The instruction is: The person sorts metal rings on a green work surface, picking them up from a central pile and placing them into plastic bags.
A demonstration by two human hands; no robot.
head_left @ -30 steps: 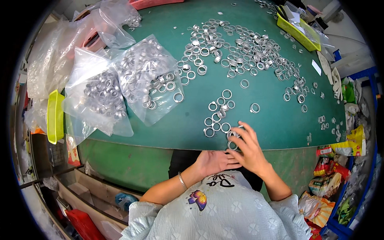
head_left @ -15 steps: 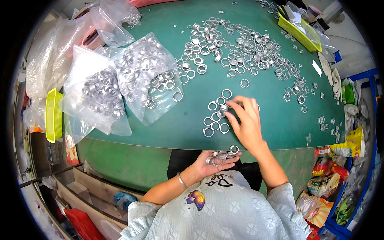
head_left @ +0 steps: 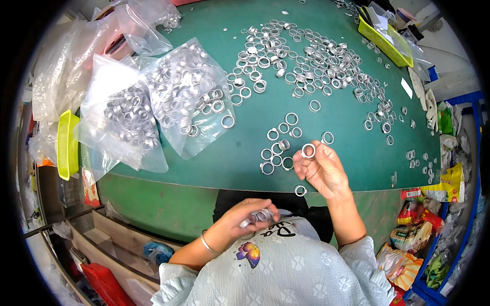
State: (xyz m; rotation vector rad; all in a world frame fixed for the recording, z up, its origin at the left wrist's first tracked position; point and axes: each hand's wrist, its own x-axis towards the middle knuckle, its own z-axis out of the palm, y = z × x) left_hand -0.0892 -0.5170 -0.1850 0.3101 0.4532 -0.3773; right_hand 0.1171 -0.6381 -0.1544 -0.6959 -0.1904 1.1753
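Observation:
Between thumb and fingers, my right hand point(head_left: 326, 172) pinches one silver metal ring point(head_left: 308, 150) above the near part of the green table. My left hand point(head_left: 244, 218) is below the table edge, its fingers curled around several metal rings point(head_left: 259, 216). Just left of my right hand lies a small loose group of rings point(head_left: 276, 160). A single ring point(head_left: 327, 137) sits just behind its fingertips, and another ring point(head_left: 300, 190) is at the table's near edge.
A large spread of rings point(head_left: 326, 66) covers the table's far middle and right. Two clear plastic bags point(head_left: 184, 86) full of rings lie on the left. Yellow-green baskets stand at the left edge point(head_left: 68, 145) and far right point(head_left: 383, 41). An open drawer point(head_left: 115, 245) is at lower left.
My right hand has lifted a ring from the small group, drawn back and turned its palm upward. My left hand has shifted left, its open palm now curled around the rings.

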